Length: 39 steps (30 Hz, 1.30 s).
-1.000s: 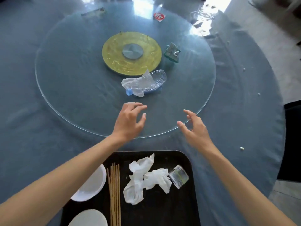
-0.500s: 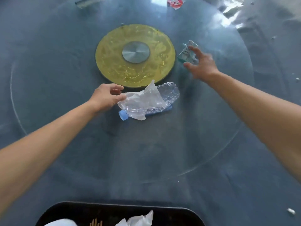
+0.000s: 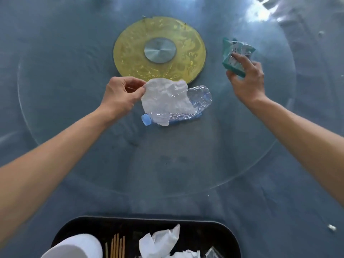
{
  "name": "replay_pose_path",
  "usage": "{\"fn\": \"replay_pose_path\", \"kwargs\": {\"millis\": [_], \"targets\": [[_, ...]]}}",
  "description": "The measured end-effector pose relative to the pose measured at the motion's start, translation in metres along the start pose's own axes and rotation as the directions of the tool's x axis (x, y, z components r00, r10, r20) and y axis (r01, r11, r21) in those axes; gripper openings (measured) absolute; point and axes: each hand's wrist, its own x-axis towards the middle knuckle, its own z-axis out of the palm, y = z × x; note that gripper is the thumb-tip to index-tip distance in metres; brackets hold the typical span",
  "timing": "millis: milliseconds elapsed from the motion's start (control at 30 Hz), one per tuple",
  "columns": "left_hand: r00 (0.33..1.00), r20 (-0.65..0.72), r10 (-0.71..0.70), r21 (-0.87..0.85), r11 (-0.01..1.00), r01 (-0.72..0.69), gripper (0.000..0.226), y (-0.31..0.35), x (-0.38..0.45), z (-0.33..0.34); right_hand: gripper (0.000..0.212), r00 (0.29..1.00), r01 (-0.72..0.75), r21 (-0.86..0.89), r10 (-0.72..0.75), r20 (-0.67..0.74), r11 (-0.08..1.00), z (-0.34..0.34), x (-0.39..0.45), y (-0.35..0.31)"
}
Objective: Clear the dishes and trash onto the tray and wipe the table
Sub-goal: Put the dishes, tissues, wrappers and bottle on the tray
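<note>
A: What is the left hand (image 3: pixel 121 95) doing?

B: Its thumb and forefinger are pinched on the edge of a crumpled, translucent white plastic wrapper (image 3: pixel 163 98). The wrapper drapes over a crushed clear plastic bottle with a blue cap (image 3: pixel 197 103), which lies on its side on the round glass turntable (image 3: pixel 74 127), just in front of the gold-coloured disc with a grey metal hub (image 3: pixel 160 50) at its centre.

A: And the right hand (image 3: pixel 247 79)?

B: It is closed around a small teal and white crumpled packet (image 3: pixel 237 53), fingers over the near side. Whether the packet sits just clear of the glass or touches it, I cannot tell.

A: Where is the tray?

B: The black plastic tray with rounded corners (image 3: pixel 219 229) sits at the near edge of the counter (image 3: pixel 270 211), which is covered in a grey-blue cloth. It is well apart from both hands.

A: What is in it?

B: A white round bowl (image 3: pixel 74 246) at the left, a bundle of thin wooden sticks (image 3: pixel 116 246) just beside it, then crumpled white paper napkins (image 3: pixel 160 243). Something clear shows at the right corner, cut off by the frame.

A: Anything else on the counter?

B: A small pale scrap (image 3: pixel 331 228) lies on the cloth at the near right, and bright window glare falls across the far right.
</note>
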Motion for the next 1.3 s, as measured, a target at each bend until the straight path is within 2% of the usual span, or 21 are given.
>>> {"fn": "replay_pose_path", "kwargs": {"millis": [233, 500, 667, 800, 867, 933, 1133, 1300], "targets": [[0.998, -0.016, 0.061, -0.111, 0.992, -0.062, 0.008, 0.056, -0.054, -0.031, 0.049, 0.997, 0.026, 0.038, -0.024, -0.068, 0.999, -0.059, -0.09, -0.036], [0.993, 0.028, 0.113, -0.232, 0.967, -0.103, 0.012, 0.084, -0.162, -0.071, 0.057, 0.992, 0.119, 0.137, -0.113, -0.05, 0.983, -0.106, -0.235, -0.083], [0.992, 0.108, 0.069, -0.319, 0.947, -0.031, 0.02, 0.069, -0.246, -0.078, 0.061, 0.987, 0.161, 0.183, -0.159, -0.025, 0.97, -0.112, -0.343, -0.088], [0.984, 0.178, -0.011, -0.363, 0.929, 0.076, 0.015, 0.047, -0.305, -0.066, 0.076, 0.995, 0.073, 0.207, -0.085, 0.05, 0.976, -0.099, -0.418, -0.075], [0.969, 0.247, -0.03, -0.374, 0.919, 0.124, 0.011, 0.033, -0.353, -0.064, 0.078, 0.996, 0.037, 0.162, -0.05, 0.074, 0.986, -0.093, -0.472, -0.071], [0.959, 0.274, -0.069, -0.365, 0.915, 0.17, 0.008, 0.018, -0.372, -0.052, 0.079, 0.994, -0.004, 0.13, -0.011, 0.112, 0.991, -0.084, -0.494, -0.059], [0.895, 0.36, -0.264, -0.303, 0.874, 0.38, 0.009, -0.023, -0.439, -0.024, 0.075, 0.974, 0.0, -0.076, 0.017, 0.226, 0.997, -0.052, -0.567, -0.054], [0.849, 0.418, -0.323, 0.022, 0.938, 0.346, 0.009, -0.058, -0.472, -0.018, 0.081, 0.954, 0.026, -0.217, 0.04, 0.296, 0.976, -0.03, -0.595, -0.051]]}}
